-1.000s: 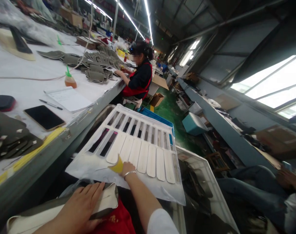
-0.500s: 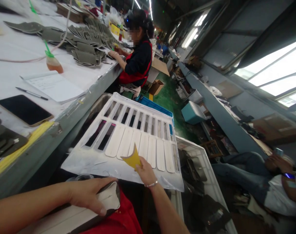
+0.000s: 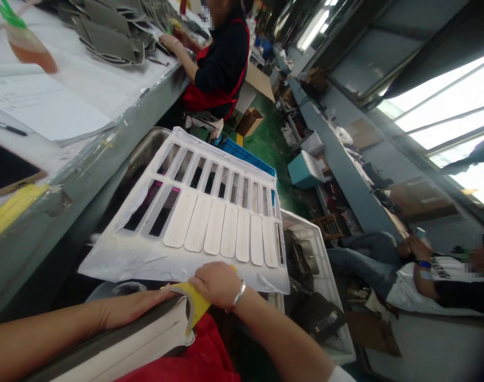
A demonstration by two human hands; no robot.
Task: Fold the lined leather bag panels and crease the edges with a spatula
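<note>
My right hand is closed on a yellow piece with a curved, hollowed edge. That edge sits against the end of a long dark grey and white panel piece lying across my lap. My left hand rests along the panel piece's dark top side, fingers stretched flat and their tips close to the yellow piece. Just beyond my hands is a white slotted rack, with several white rounded strips lying side by side over its near row of slots.
To the left runs a workbench with a notepad, a phone, a bottle of orange liquid and stacked grey pieces. A white crate holds dark items at right. One co-worker works at the bench; another person sits at right.
My right hand has brought the yellow piece from over the rack down and left against the panel piece's end. My left hand now lies flatter along its top. The view has shifted.
</note>
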